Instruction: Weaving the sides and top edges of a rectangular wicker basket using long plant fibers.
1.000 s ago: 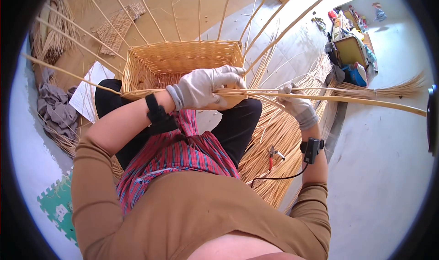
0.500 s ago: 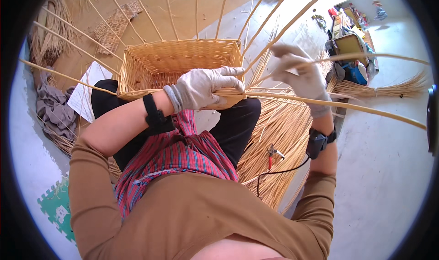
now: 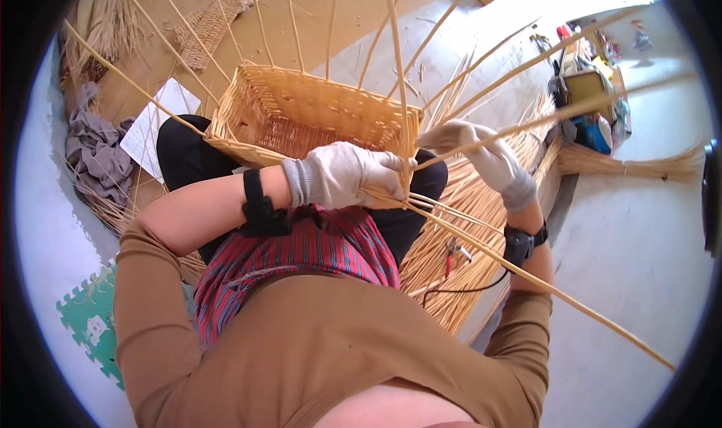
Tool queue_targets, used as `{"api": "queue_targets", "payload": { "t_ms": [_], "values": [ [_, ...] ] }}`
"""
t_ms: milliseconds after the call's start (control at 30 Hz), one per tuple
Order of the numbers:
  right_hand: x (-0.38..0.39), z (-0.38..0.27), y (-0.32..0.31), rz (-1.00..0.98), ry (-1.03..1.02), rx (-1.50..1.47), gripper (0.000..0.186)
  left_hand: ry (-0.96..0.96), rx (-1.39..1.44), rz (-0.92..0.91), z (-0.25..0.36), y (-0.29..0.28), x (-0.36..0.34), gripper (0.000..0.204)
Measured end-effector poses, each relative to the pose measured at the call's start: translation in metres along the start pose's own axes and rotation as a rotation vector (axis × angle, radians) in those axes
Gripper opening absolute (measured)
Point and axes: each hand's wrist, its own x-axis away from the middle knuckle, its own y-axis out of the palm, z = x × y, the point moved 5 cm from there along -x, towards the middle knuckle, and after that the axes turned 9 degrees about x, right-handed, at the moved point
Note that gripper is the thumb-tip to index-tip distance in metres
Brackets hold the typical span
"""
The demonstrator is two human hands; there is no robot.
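lying crosswise, clasped at the near right corner

on the floor (image 3: 481,25), beside the right knee (image 3: 434,178), showing a broad pile of pale rods (image 3: 421,266). carrying on the lap, from over the left knee (image 3: 180,148) across to the right one, a woven rectangular basket (image 3: 316,112), opening upward. running its long axis left to right, with the right end angled a little closer to the body than the left.

fanning long stakes (image 3: 332,29) outward from the rim. sending one thick rod (image 3: 602,320) from the near right corner toward the lower right, well past the right knee.

clasping that same corner with the left hand (image 3: 353,174), grip closed over the near rim; nearer to the basket than with the other hand. holding the right hand (image 3: 481,157) just outside the right short end, fingers pointing left, partly behind an upright stake (image 3: 396,52), with a slanting rod (image 3: 571,111) crossing in front; cannot tell whether spread or pinching anything.

bearing on the pile, well apart from both hands, small red-handled pruners (image 3: 450,261).
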Motion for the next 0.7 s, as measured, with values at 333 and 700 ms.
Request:
{"api": "queue_targets", "payload": {
  "t_ms": [333, 700],
  "values": [
    [0.006, -0.076, -0.022, 0.170, -0.856, 0.176, 0.027, 0.147, -0.305, 0.056, 0.016, 0.002, 0.008, 0.034],
    [0.062, 0.194, -0.044, 0.658, 0.232, -0.460, 0.012, 0.218, -0.750, -0.106, 0.023, 0.013, -0.002, 0.034]
  ]
}}
